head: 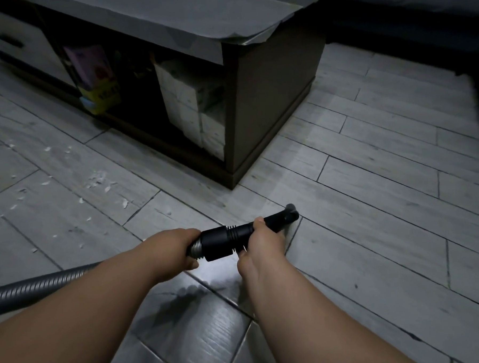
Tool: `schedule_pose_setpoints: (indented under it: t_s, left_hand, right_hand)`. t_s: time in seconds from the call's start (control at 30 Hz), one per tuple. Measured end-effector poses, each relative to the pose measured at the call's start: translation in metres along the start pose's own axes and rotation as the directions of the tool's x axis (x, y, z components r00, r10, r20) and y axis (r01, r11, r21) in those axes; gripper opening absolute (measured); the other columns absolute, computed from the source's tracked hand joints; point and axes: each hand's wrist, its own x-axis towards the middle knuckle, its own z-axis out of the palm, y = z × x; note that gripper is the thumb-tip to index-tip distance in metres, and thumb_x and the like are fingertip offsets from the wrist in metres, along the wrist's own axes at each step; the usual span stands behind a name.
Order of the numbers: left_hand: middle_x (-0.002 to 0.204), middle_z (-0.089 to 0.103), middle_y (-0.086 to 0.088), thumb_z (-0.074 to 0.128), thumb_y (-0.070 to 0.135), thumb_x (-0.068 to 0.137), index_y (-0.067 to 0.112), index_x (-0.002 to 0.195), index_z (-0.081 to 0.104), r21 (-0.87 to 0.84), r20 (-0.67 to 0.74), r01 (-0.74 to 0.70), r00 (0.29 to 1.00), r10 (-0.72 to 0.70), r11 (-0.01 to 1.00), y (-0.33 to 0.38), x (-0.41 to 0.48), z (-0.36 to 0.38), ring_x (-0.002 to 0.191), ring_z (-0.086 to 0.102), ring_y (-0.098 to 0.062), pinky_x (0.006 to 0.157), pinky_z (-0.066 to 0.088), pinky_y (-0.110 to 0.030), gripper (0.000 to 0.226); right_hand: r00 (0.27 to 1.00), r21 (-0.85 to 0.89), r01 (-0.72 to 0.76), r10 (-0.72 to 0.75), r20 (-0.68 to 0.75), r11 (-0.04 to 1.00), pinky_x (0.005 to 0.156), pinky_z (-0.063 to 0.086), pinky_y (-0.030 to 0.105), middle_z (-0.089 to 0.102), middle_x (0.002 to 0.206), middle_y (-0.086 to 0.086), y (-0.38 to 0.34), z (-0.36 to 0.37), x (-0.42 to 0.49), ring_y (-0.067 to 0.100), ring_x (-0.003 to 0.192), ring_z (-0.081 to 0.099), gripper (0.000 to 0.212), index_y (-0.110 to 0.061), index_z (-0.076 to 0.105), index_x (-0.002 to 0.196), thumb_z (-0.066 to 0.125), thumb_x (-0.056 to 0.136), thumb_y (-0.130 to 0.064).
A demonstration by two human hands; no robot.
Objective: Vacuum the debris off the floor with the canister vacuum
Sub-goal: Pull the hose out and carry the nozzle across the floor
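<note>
The grey vacuum hose joins a black handle. The left hand wraps round the hose end, and the right hand grips the handle. White bits lie on the floor, well left of the left hand. It would be best to swing the handle's open tip over there, low and slow.

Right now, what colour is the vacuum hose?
Grey and ribbed. The hose shows best in the head view, left of the left hand.
</note>
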Motion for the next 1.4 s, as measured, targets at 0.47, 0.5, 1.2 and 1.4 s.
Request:
schedule_pose_setpoints:
  t_s: [0.47, 0.5, 1.2, 1.4]
  left_hand:
    - [0.111, 0.061, 0.002, 0.067, 0.033, 0.081, 0.027, 0.115, 0.053, -0.095, -0.121, 0.081, 0.988, -0.092, 0.992, -0.005, -0.029, 0.013, 0.1, 0.058, -0.02, 0.082, 0.044, -0.029, 0.037]
    - [0.11, 0.061, 0.001, 0.067, 0.033, 0.081, 0.027, 0.115, 0.053, -0.09, -0.134, 0.091, 0.986, -0.102, 0.992, -0.003, -0.026, 0.011, 0.1, 0.058, -0.02, 0.083, 0.046, -0.03, 0.037]
    - [0.108, 0.062, 0.0, 0.062, 0.044, 0.083, 0.028, 0.117, 0.05, -0.202, -0.144, 0.164, 0.97, -0.195, 0.966, -0.031, -0.11, 0.055, 0.099, 0.059, -0.021, 0.08, 0.046, -0.03, 0.04]
    - [0.104, 0.063, 0.002, 0.063, 0.047, 0.082, 0.03, 0.114, 0.054, -0.271, -0.157, 0.173, 0.963, -0.221, 0.947, -0.034, -0.157, 0.062, 0.096, 0.058, -0.019, 0.07, 0.037, -0.025, 0.038]
  right_hand:
    - [0.982, -0.105, -0.069, 0.086, 0.17, 0.992, 0.091, 0.052, 0.051, 0.063, 0.111, 0.008, 0.001, 0.019, -0.008, 0.029, 0.096, 0.063, 0.039, -0.023, 0.05, 0.134, 0.057, 0.096, -0.025]
    - [0.979, -0.11, -0.076, 0.095, 0.179, 0.991, 0.091, 0.052, 0.052, 0.064, 0.108, 0.009, -0.003, 0.022, -0.006, 0.03, 0.094, 0.064, 0.036, -0.021, 0.051, 0.131, 0.057, 0.096, -0.025]
    - [0.949, -0.287, -0.14, 0.211, 0.235, 0.948, 0.058, 0.053, 0.031, 0.051, 0.067, 0.008, 0.058, 0.02, -0.041, 0.019, 0.054, 0.05, 0.008, -0.013, 0.052, 0.099, 0.05, 0.099, -0.021]
    - [0.939, -0.412, -0.19, 0.287, 0.188, 0.891, 0.062, 0.051, 0.037, 0.054, 0.073, 0.009, 0.073, 0.009, -0.078, 0.023, 0.059, 0.053, 0.02, -0.008, 0.053, 0.092, 0.057, 0.096, -0.027]
